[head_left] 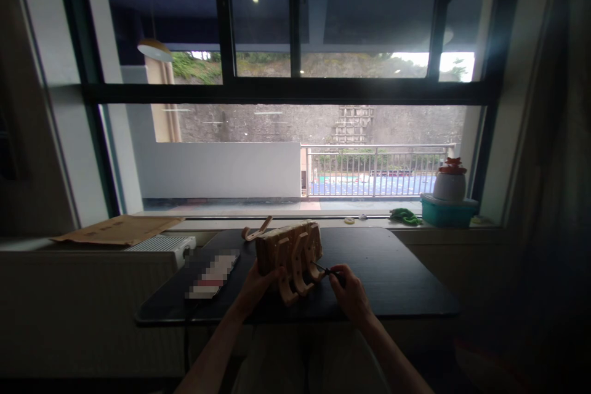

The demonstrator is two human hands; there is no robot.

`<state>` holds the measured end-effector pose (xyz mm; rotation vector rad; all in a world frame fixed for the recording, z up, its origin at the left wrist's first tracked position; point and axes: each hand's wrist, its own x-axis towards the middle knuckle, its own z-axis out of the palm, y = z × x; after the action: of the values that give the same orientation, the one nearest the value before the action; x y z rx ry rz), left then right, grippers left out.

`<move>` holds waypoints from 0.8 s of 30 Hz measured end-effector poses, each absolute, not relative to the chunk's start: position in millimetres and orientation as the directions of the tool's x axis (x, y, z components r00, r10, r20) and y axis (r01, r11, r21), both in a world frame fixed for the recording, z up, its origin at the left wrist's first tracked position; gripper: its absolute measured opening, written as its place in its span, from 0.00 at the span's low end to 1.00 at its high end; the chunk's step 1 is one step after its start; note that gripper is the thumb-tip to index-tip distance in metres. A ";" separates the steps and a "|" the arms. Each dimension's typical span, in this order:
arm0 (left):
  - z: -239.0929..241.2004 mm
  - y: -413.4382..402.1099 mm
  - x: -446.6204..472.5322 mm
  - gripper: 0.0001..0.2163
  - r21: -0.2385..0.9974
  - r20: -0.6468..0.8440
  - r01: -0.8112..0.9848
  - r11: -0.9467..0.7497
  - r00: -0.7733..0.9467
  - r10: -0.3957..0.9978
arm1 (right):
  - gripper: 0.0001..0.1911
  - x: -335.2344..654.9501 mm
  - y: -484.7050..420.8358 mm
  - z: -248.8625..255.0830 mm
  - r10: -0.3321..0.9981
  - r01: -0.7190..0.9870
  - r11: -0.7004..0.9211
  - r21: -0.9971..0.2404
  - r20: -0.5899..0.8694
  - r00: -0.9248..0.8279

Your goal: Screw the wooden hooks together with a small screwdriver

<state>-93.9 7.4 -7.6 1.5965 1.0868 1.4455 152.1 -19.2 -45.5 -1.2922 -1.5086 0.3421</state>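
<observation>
A rough wooden block (266,252) stands on the dark table, tilted on its side. Three curved wooden hooks (300,265) run along its near face. My left hand (253,289) is closed around the block's lower left end, thumb beside the leftmost hook. In my right hand (349,290) is a screwdriver (329,271) with a dark handle, which my fingers partly cover. Its thin shaft points left, the tip at the rightmost hook; whether it sits in a screw is too small to tell. Another curved wooden hook (255,234) lies loose behind the block.
The black table (397,283) stands against the window sill. On its left lies a pixelated phone-like item (215,275). A brown envelope (120,229) rests above the radiator (166,249). On the sill are a green cloth (405,216), a tape roll (349,221) and a teal box (446,212) under a white container (450,186).
</observation>
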 end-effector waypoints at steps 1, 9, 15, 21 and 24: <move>-8.2 7.8 -94.0 0.24 0.913 0.391 0.120 -0.390 0.018 0.920 | 0.14 152.2 -19.2 -45.4 0.840 0.532 0.372 -0.761 0.520 0.156; -7.8 6.3 -92.9 0.24 0.917 0.386 0.104 -0.386 0.020 0.922 | 0.14 152.5 -18.6 -45.2 0.845 0.521 0.377 -0.766 0.515 0.145; -6.6 6.3 -93.6 0.23 0.914 0.390 0.111 -0.389 0.020 0.921 | 0.14 152.8 -17.7 -46.1 0.846 0.512 0.384 -0.769 0.515 0.139; -8.0 7.8 -93.8 0.24 0.916 0.386 0.117 -0.385 0.012 0.922 | 0.14 153.5 -17.7 -44.2 0.848 0.507 0.384 -0.771 0.512 0.136; -9.2 8.8 -94.0 0.24 0.915 0.389 0.115 -0.387 0.006 0.921 | 0.13 152.9 -17.6 -43.8 0.845 0.507 0.378 -0.774 0.512 0.151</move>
<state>-94.0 8.8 -9.2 1.5815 1.0919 1.4556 152.9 -17.6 -43.8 -1.2725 -1.5040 0.3736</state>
